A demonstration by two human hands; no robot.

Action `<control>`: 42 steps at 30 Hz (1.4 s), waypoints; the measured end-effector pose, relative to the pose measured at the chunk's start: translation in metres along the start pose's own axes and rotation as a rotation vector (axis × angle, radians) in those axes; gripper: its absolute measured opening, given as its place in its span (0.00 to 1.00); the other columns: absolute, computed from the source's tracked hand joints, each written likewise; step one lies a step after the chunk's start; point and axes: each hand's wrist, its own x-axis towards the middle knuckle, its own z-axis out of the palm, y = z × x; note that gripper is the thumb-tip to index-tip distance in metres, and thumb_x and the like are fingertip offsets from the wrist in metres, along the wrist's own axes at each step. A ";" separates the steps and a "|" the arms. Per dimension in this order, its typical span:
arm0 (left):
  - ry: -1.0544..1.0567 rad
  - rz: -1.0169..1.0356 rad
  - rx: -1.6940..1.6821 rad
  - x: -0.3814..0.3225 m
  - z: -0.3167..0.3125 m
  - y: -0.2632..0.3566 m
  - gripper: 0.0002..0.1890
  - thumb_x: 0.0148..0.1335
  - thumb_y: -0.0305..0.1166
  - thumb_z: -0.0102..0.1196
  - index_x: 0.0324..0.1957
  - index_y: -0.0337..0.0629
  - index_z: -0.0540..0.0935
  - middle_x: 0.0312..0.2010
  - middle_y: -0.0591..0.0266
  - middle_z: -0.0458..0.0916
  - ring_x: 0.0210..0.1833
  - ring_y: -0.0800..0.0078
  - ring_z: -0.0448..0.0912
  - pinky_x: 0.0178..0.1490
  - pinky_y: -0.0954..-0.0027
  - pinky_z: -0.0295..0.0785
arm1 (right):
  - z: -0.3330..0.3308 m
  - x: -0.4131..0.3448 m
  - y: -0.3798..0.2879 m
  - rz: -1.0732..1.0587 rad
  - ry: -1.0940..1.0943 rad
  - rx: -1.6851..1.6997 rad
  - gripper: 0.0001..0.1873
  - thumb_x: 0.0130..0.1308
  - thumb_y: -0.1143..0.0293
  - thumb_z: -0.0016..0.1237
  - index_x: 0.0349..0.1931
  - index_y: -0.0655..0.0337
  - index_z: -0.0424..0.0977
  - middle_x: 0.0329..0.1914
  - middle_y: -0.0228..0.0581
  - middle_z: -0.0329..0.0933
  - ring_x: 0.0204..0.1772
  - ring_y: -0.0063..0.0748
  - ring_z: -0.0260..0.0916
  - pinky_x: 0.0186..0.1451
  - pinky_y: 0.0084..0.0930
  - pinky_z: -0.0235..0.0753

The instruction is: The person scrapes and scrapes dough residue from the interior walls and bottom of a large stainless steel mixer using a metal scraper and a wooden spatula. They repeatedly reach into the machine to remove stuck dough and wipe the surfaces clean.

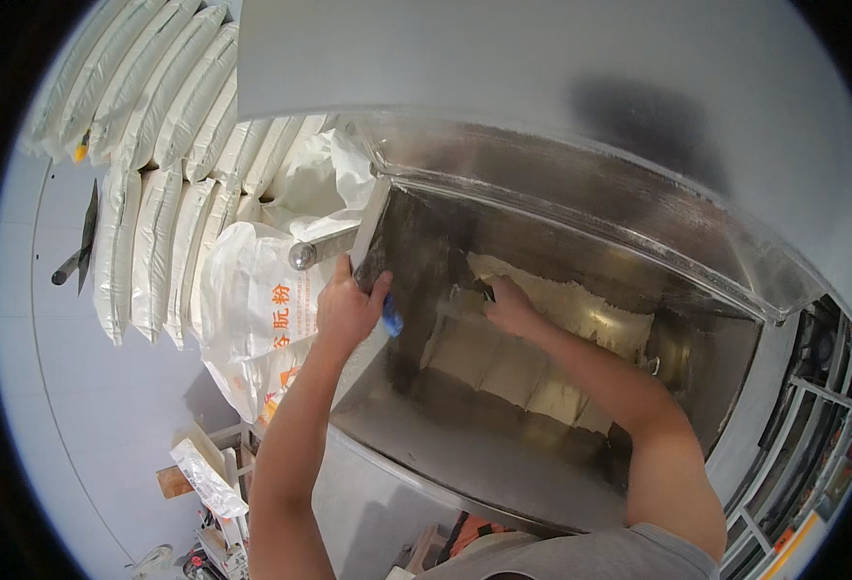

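Note:
Before me is a deep metal trough [462,449], probably a mixer's bowl, with pale powdery or doughy residue [593,312] across its bottom. My left hand [350,304] grips the trough's left rim [371,225], thumb on the inner side. Just below that thumb shows a small blue thing [392,317], too blurred to name. Inside the trough, my right hand [511,306] is closed around the dark handle [487,291] of a small tool, low over the residue's left part. The tool's working end is hard to make out. Straight seams mark the residue's lower half.
A raised grey lid [469,58] hangs over the trough's far side. A metal bar with a rounded end [303,256] juts out left. Stacked white sacks [157,123] and an opened printed sack [252,304] stand beside it. Metal framing [796,442] lies right.

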 end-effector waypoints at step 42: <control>-0.015 0.002 -0.032 0.054 0.009 0.024 0.37 0.68 0.60 0.63 0.56 0.30 0.71 0.39 0.29 0.86 0.46 0.31 0.85 0.51 0.40 0.79 | 0.063 -0.035 -0.094 0.624 -0.780 0.768 0.22 0.67 0.63 0.61 0.59 0.62 0.81 0.32 0.31 0.76 0.30 0.23 0.70 0.28 0.24 0.68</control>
